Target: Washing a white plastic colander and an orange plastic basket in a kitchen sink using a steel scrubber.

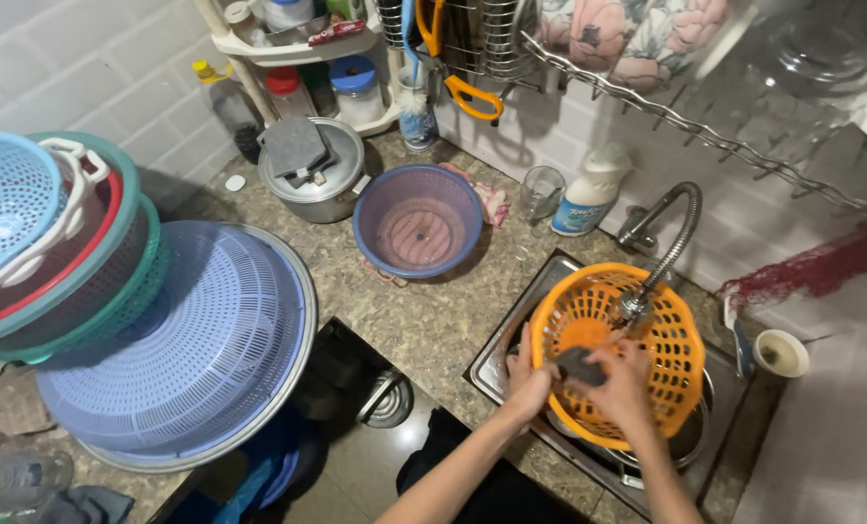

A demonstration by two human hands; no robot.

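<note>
- Head view: orange basket (647, 330) tilted in the steel sink (497, 364) at four o'clock, under the faucet (662, 243).
- Left hand (528, 378) clamped on its rim; right hand (623, 383) closed around a dark scrub pad (579, 364).
- Could slip from wet fingers and clatter (rim grip looks thin).
- Might splash onto the counter (424, 320).
- Bright, perforated, round.

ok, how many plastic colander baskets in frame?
6 visible: orange basket in the sink, held by left hand and right hand; purple one on the counter; big blue one; light blue, red and green nested at left. More may be hidden in that stack.
</note>
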